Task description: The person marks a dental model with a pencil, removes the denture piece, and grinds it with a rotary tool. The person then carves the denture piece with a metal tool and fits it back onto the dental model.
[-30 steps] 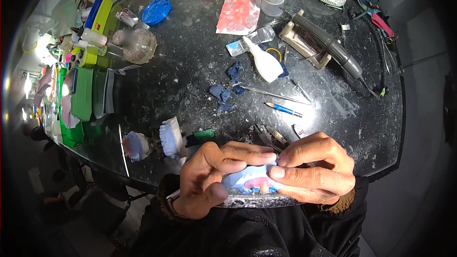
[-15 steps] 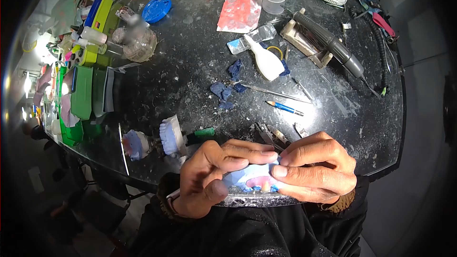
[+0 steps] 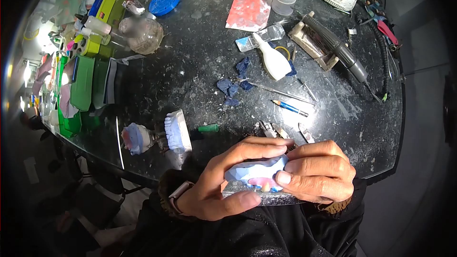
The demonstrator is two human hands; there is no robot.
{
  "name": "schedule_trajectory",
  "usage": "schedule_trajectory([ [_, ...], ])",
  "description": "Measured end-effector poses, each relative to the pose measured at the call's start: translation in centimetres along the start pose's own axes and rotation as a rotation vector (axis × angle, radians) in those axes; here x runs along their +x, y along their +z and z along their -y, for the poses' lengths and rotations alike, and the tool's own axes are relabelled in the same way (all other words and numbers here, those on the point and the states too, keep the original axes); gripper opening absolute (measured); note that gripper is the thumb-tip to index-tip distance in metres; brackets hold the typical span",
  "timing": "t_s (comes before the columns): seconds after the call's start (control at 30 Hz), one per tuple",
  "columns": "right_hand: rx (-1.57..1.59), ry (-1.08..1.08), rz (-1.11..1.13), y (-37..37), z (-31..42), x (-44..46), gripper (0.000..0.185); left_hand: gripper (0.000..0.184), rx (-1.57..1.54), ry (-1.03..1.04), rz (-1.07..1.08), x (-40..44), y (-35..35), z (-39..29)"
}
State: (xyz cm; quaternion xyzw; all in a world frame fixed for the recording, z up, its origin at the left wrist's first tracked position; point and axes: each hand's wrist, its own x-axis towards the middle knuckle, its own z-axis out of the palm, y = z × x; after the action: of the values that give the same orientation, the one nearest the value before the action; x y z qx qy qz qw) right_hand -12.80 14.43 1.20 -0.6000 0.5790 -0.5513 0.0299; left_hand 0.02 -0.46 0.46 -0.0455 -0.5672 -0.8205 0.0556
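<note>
A light blue dental cast with a pink patch and a tooth-coloured piece on its near side is between my hands at the table's front edge. My right hand grips its right end, thumb on the near face and fingers curled round it. Around the left end is my left hand, its fingers along the far top side and its thumb apart, low in front. Two more blue and white casts, one upright and one with a reddish part, stand to the left.
Beyond my hands lie metal tools, a blue pencil, dark blue wax scraps and a white bottle. A grey handpiece rests on its stand at the right. Green bins and a glass jar are at the left.
My left hand has shifted right, its thumb lower and further from the cast, showing more of the cast's left end. The whole view has shifted slightly.
</note>
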Motion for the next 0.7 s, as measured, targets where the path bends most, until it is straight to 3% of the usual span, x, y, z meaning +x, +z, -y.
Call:
schedule_trajectory([
  [0.7,0.035,0.061,-0.039,0.48,0.07,0.43,0.034,0.048,0.145,-0.057,-0.092,-0.38,0.02,-0.95],
])
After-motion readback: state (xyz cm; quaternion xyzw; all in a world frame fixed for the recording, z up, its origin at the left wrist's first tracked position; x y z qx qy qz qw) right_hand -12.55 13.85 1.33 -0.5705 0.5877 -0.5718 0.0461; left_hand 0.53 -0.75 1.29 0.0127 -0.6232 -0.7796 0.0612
